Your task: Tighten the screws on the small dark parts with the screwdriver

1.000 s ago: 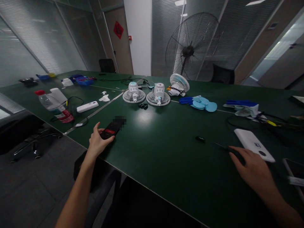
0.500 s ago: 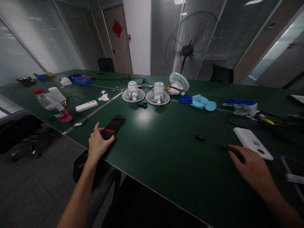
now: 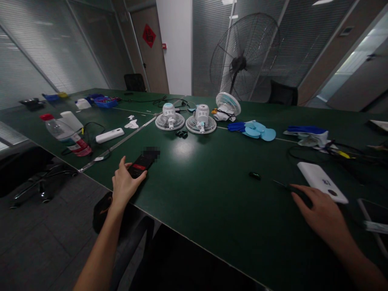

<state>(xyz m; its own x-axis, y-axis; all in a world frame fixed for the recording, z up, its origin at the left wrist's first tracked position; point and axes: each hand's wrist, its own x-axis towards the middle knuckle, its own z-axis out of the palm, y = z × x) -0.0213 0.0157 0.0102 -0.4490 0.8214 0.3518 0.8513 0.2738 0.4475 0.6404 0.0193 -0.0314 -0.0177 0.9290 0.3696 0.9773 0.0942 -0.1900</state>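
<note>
My left hand [image 3: 126,182] grips a black smartphone [image 3: 139,167] by its sides, thumb and fingers around the lower end. A red bar shows on its dark screen. My right hand [image 3: 323,212] is closed over the black handle of a screwdriver [image 3: 300,195], whose thin shaft points left, low over the table. Just beyond that tip is a small black object [image 3: 254,175] of unclear kind. A white power bank [image 3: 321,182] lies beside my right hand. Two white fan heads [image 3: 201,119] rest face down at the middle, with a third fan [image 3: 228,106] tilted behind them.
Light-blue fan blades [image 3: 260,131] and blue gloves [image 3: 236,127] lie right of the fans. A bottle [image 3: 68,135] leans at left near another white power bank [image 3: 109,136]. Cables and a white-and-blue glove [image 3: 307,135] occupy the right. The green table's [image 3: 194,202] front edge runs diagonally below.
</note>
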